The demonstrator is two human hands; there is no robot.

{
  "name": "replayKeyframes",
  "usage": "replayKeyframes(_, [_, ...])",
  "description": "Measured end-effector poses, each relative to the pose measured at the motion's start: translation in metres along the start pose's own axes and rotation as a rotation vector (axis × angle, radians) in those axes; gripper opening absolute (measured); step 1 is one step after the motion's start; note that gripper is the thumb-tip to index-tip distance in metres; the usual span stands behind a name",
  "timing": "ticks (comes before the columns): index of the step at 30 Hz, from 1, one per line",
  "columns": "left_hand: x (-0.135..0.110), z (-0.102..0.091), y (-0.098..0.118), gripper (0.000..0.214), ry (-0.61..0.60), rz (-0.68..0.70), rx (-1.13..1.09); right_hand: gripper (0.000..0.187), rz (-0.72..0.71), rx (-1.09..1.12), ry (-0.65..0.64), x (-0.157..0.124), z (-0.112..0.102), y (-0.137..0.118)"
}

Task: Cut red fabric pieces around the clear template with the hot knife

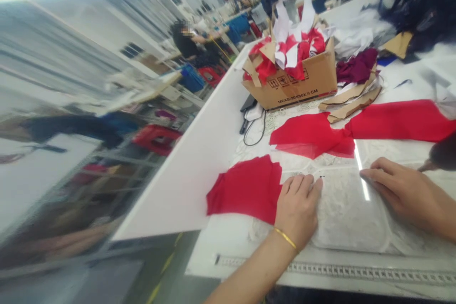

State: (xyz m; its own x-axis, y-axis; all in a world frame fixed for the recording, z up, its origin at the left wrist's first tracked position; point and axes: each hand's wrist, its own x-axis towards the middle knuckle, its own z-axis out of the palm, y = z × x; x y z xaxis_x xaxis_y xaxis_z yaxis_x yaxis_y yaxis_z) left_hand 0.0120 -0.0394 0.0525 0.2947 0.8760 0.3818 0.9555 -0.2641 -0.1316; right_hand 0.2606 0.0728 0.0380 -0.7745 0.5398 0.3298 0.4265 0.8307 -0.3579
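My left hand, with a gold bracelet at the wrist, lies palm down on the table. Its fingers are stretched over the right edge of a stack of red fabric pieces, and the thumb is slightly apart. A tiny dark thing, too small to name, is at the thumb tip. To the right, my right hand rests on the clear table cover. Its fingers are curled and drawn together; whatever they hold, if anything, is hidden. Farther back lie more red fabric pieces.
A cardboard box heaped with red and white fabric stands behind. Beside it are brown card strips, maroon cloth and a black cable. A measuring tape runs along the front edge. A dark blurred object stands right. A person sits far off.
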Motion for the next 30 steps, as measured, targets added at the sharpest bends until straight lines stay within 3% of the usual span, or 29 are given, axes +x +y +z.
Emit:
replayKeyframes(5, [0.003,-0.001,0.0,0.047,0.019,-0.018,0.001,0.03,0.004,-0.01,0.002,-0.001,0.001,0.001])
replayKeyframes(11, [0.0,-0.016,0.001,0.038,0.029,-0.02,-0.05,0.031,0.042,0.014,0.004,-0.002,0.0,-0.004])
replayKeyframes(16, [0.009,-0.011,-0.005,0.036,0.06,-0.036,-0.079,0.03,0.132,0.004,0.09,0.0,-0.003,-0.005])
replayKeyframes(19, [0.024,-0.004,-0.006,0.032,0.027,-0.069,-0.283,0.028,0.126,-0.049,0.14,0.002,-0.007,-0.003])
replayKeyframes(21, [0.038,-0.005,-0.005,0.023,-0.033,-0.191,-0.595,0.027,0.12,-0.085,0.16,0.002,-0.009,-0.001])
replayKeyframes(25, [0.061,-0.013,0.002,0.017,-0.238,-0.65,-1.247,0.026,0.127,-0.115,0.156,0.002,-0.009,-0.002])
replayKeyframes(27, [0.067,-0.016,0.004,0.024,-0.286,-0.778,-1.361,0.025,0.137,-0.131,0.15,0.002,-0.009,-0.003])
replayKeyframes(30, [0.071,-0.018,0.006,0.034,-0.314,-0.836,-1.403,0.024,0.157,-0.158,0.146,0.002,-0.009,-0.005])
